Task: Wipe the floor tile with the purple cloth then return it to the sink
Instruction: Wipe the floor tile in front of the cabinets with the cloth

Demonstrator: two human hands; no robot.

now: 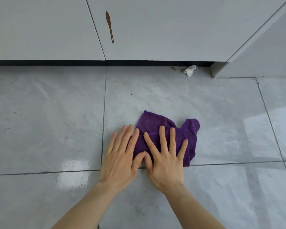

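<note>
Head view: purple cloth [168, 138] lies crumpled on the floor tile [172, 96] near its 6 o'clock grout line. Left hand [120, 156] and right hand [165, 156] press flat, fingers splayed wide, gripping nothing, likely to spread wiping pressure. Paper scrap [190, 70] at 12 o'clock.

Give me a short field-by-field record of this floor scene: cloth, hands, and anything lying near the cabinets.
cloth: crumpled purple microfibre cloth, lying on grey floor tile
left hand: flat, fingers spread, partly on the cloth's left edge
right hand: flat, pressing on the cloth
litter: crumpled white paper scrap by the cabinet base
cabinet: pale grey doors, slim brown handle
</note>
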